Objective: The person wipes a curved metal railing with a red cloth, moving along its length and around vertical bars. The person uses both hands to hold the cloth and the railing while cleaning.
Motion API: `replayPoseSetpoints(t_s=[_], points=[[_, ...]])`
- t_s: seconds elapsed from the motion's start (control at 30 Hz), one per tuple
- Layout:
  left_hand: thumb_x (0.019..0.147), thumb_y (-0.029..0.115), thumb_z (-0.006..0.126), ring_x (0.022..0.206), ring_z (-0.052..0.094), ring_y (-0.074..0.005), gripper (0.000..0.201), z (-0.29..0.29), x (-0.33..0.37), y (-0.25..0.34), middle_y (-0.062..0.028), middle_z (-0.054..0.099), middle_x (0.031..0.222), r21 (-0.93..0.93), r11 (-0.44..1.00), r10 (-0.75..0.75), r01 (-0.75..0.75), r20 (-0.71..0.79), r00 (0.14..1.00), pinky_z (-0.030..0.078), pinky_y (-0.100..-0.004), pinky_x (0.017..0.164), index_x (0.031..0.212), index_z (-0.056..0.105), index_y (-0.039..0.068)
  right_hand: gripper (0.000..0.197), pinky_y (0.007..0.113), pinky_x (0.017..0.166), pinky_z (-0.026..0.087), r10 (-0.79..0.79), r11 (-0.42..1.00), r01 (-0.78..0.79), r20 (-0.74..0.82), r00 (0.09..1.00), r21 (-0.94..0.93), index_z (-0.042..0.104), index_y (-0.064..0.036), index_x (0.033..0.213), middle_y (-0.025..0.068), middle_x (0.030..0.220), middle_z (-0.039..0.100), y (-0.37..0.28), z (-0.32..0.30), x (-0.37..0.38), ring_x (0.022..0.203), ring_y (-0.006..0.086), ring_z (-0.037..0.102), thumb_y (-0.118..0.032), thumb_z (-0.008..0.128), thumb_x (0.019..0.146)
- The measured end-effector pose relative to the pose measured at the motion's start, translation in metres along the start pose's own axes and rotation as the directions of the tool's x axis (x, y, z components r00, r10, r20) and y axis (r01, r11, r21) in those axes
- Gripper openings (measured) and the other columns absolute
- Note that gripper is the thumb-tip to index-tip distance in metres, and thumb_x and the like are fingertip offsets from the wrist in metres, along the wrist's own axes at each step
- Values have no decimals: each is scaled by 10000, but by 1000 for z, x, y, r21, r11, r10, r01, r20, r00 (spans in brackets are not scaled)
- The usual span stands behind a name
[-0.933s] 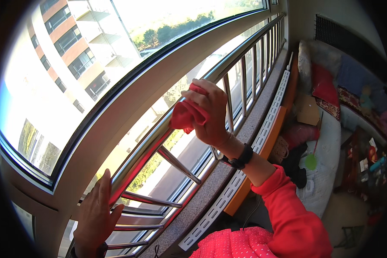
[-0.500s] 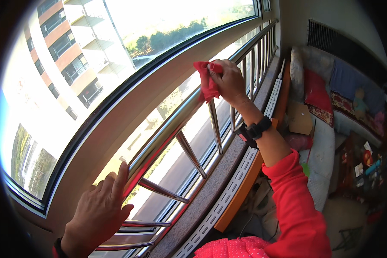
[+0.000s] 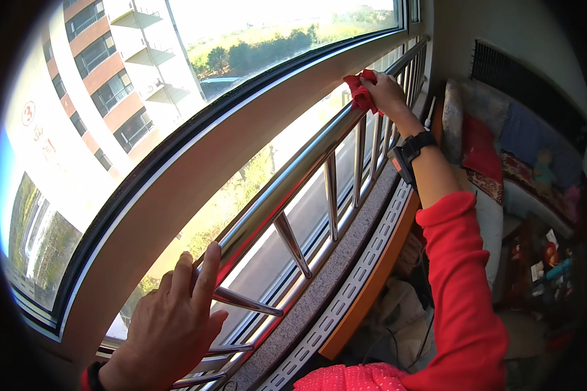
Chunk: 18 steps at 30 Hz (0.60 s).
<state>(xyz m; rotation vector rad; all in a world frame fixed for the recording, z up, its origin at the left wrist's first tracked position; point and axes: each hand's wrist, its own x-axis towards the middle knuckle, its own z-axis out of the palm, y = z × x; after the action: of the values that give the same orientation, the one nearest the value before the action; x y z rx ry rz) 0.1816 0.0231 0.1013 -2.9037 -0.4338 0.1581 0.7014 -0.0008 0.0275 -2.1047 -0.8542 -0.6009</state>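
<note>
A shiny metal railing (image 3: 289, 186) runs from the lower left to the upper right in front of the window. My right hand (image 3: 389, 96) is closed round a crumpled red cloth (image 3: 361, 94), which lies against the top rail near its far part. On the near end of the rail rests my left hand (image 3: 171, 319), its fingers stretched out and the thumb on the room side. No object shows in that hand. Slanted metal bars (image 3: 291, 242) drop from the rail between my hands. A black band with a boxy device (image 3: 411, 153) sits on my right wrist.
Beneath the railing lie a speckled stone sill (image 3: 310, 296) and a white slotted radiator cover (image 3: 338, 303) with an orange edge. The window frame (image 3: 163, 153) curves along the left. At the right stand a sofa with a red cushion (image 3: 477, 146) and a cluttered dark table (image 3: 525, 280).
My right hand has slid farther up and right along the rail with the red cloth. My left hand has shifted slightly right on the rail. The view has moved a little.
</note>
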Motion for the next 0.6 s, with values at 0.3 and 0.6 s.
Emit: replayPoseSetpoints(t_s=[0.3, 0.6], points=[[836, 175, 720, 954, 615, -403, 881, 9, 0, -7, -326, 472, 1211, -54, 997, 52, -55, -46, 998, 571, -408, 706, 1506, 190, -41, 311, 402, 758, 500, -655, 689, 684, -197, 729, 240, 684, -73, 840, 114, 822, 668, -120, -26, -124, 799, 307, 654, -381, 678, 883], [789, 68, 725, 955, 630, -395, 896, 14, -70, -18, -229, 562, 1164, -214, 938, -262, 273, 78, 962, 530, -448, 789, 1503, 188, -5, 298, 404, 763, 542, -517, 794, 536, -146, 844, 288, 716, -77, 933, 147, 875, 706, -81, -18, -82, 824, 325, 682, -362, 647, 884]])
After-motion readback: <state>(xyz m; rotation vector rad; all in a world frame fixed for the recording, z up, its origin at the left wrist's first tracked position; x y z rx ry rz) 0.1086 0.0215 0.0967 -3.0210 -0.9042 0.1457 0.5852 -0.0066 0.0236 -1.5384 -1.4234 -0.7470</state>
